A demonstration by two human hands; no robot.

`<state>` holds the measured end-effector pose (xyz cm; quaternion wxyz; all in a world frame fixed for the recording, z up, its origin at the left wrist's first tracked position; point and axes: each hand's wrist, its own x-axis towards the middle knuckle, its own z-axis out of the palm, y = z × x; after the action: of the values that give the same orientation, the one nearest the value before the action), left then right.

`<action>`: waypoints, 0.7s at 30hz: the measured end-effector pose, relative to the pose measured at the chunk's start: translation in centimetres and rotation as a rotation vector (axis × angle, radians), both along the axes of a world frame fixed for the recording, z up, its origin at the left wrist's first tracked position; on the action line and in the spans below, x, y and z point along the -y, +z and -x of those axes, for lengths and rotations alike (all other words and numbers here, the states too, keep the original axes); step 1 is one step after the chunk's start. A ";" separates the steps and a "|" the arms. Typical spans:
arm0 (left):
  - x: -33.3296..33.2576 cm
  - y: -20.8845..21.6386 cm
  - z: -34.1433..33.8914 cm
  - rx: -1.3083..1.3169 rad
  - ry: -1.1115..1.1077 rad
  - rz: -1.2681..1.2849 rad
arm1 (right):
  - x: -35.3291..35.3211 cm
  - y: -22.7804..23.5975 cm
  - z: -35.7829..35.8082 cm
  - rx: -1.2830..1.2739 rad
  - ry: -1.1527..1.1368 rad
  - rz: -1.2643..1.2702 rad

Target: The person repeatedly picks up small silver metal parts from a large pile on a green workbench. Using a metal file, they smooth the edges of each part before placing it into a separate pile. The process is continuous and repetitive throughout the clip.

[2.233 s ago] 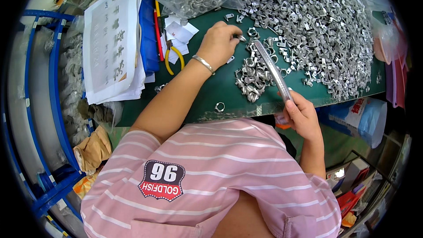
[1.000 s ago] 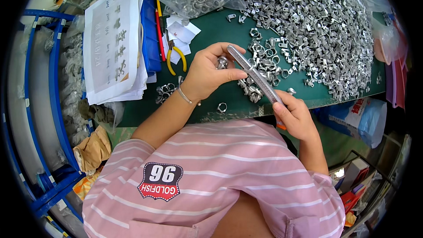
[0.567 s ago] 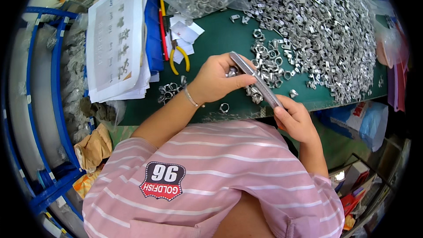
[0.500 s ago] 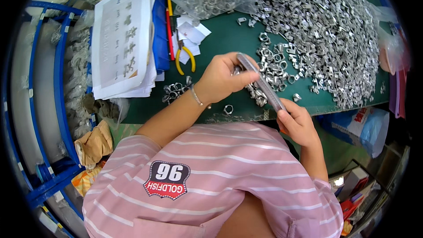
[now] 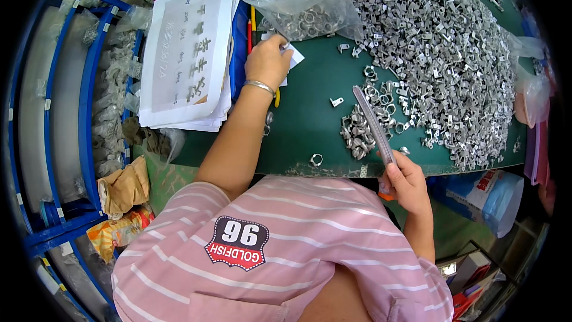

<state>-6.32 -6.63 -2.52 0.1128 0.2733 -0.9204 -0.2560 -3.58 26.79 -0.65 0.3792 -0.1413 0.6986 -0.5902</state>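
While the right hand (image 5: 407,180) grips the long metal rod (image 5: 373,124) over the surface's near edge | left hand (image 5: 268,62) has left it, now pinching at the clear bag of rings (image 5: 305,1) near the far edge | threading paused.

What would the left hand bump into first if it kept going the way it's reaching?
Probably the clear plastic bag of metal rings. The left hand lies on white paper slips, fingers pointing up the green table toward that bag, just ahead. Depth is hard to judge here.
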 end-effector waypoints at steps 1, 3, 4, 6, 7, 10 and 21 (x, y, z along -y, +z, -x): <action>0.0 -0.6 0.0 -0.005 -0.005 0.038 | -0.1 0.2 0.0 -0.001 0.006 -0.006; 0.0 -0.2 0.2 -0.027 -0.038 0.064 | -0.1 0.2 0.1 -0.022 0.015 -0.002; -0.3 0.2 -0.2 -0.127 -0.042 -0.033 | -0.2 0.2 0.0 -0.021 0.006 -0.005; -2.0 3.0 -0.7 -0.322 -0.064 -0.231 | -0.4 0.1 -0.2 -0.016 -0.022 -0.013; -2.4 4.5 -0.2 -0.511 -0.083 -0.232 | -0.4 0.1 0.0 0.001 -0.027 -0.007; -2.8 8.7 1.7 -0.934 -0.011 -0.115 | -0.4 0.1 -0.2 0.038 -0.033 0.022; 1.9 8.2 6.7 -0.489 -0.119 0.071 | -1.2 1.4 0.3 0.072 -0.197 0.050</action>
<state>-13.07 -8.57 5.71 0.3265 0.1445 -0.8886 -0.2880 -3.85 27.98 0.78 0.3404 -0.0600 0.6802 -0.6465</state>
